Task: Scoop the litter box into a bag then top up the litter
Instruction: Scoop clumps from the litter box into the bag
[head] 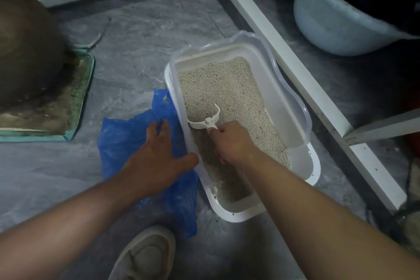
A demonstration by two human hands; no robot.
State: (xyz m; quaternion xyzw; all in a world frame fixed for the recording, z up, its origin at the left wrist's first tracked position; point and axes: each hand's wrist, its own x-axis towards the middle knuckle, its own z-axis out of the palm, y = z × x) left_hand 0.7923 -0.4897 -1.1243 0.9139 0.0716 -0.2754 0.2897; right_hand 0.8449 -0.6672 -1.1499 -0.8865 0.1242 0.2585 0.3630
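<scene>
Count: 1 litter box (pixel 314 167), 1 scoop (pixel 204 118), 1 blue bag (pixel 118 141), 2 hands, 1 shoe (pixel 145 254), 1 pale bucket (pixel 336 22) top right, 1 big brown pot (pixel 25 48) on a green-edged tray (pixel 79 107) at left. All on a grey stone floor (pixel 141 36).

Litter box is white w/ a clear rim, sits diagonal beside a white frame rail (pixel 295 70). Pale grey litter (pixel 227 84) covers the bottom, level, w/ bare plastic showing along the right side.

My right hand (pixel 231 141) is inside the box, over the litter, fingers curled tight round the scoop's handle. Only a short bit of handle shows past my knuckles. The scoop's head points away from me, toward the far-left part of the box, low at the litter surface; can't tell if anything's in it.

My left hand (pixel 159 154) is outside the box on its left, lying on the bag. Fingers mostly straight & a bit spread, fingertips at a raised fold of the plastic, thumb out to the side touching the box's left wall. Can't tell if the fingertips pinch the fold or just press it.

Bag lies crumpled flat on the floor, just beside the box's left wall, partly under my left hand & forearm. Shoe is near me, below the bag.
</scene>
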